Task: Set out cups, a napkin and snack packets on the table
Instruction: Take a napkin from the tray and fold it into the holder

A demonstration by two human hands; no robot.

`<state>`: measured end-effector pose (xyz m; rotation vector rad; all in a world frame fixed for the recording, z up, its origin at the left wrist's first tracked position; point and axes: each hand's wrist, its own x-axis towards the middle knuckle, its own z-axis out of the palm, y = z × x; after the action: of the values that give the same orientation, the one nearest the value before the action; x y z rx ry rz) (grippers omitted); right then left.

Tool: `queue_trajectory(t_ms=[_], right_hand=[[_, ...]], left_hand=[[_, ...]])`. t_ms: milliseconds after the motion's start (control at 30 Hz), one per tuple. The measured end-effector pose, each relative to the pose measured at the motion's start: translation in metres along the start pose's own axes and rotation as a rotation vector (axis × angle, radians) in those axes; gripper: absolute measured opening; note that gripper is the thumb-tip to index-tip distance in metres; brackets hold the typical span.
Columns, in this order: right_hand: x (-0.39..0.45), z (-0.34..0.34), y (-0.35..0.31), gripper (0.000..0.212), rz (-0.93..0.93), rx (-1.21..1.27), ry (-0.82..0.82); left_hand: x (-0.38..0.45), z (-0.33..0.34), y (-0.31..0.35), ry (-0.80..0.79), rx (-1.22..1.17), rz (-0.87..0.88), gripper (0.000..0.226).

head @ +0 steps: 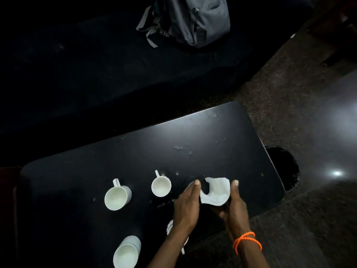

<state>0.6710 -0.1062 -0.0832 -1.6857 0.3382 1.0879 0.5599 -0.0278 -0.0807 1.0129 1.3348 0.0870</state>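
Observation:
A crumpled white napkin (216,191) is held between both hands just above the right part of the black table (135,151). My left hand (187,206) holds its left edge with fingers extended. My right hand (234,206), with an orange cord at the wrist, grips its right side from below. White cups stand to the left: one large (117,198), one small (161,186), one at the near edge (126,252). Another cup (171,228) is mostly hidden under my left forearm. No snack packets are in view.
Crumbs and smears dot the table's middle and far right. A grey backpack (193,22) sits on a dark seat beyond the table. Speckled floor lies to the right, with a dark round object (284,167) beside the table's right edge.

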Motion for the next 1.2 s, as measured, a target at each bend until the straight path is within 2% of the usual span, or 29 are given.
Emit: queue_trajectory(t_ms=[300, 533, 633, 800, 1033, 1100, 1200], right_hand=[[-0.007, 0.007, 0.005, 0.067, 0.005, -0.072, 0.027], [-0.006, 0.008, 0.003, 0.081, 0.021, -0.106, 0.056], [-0.004, 0.005, 0.0, 0.079, 0.02, -0.113, 0.074], [0.003, 0.001, -0.006, 0.067, 0.028, -0.127, 0.107], [0.001, -0.001, -0.014, 0.075, 0.066, -0.219, 0.129], [-0.002, -0.001, -0.019, 0.075, 0.015, -0.3, 0.186], [-0.012, 0.004, -0.029, 0.076, -0.153, -0.48, 0.301]], left_hand=[[-0.007, -0.011, -0.008, 0.037, -0.02, 0.008, 0.049], [-0.004, -0.012, -0.007, -0.017, -0.116, -0.025, 0.05], [-0.005, -0.008, -0.005, -0.027, -0.15, -0.03, 0.049], [-0.004, 0.0, 0.0, -0.051, -0.159, -0.029, 0.023], [-0.005, -0.005, 0.002, -0.048, -0.109, 0.003, 0.052], [-0.009, -0.011, 0.005, -0.037, -0.139, -0.012, 0.062], [-0.012, -0.023, 0.008, -0.022, -0.171, -0.039, 0.053]])
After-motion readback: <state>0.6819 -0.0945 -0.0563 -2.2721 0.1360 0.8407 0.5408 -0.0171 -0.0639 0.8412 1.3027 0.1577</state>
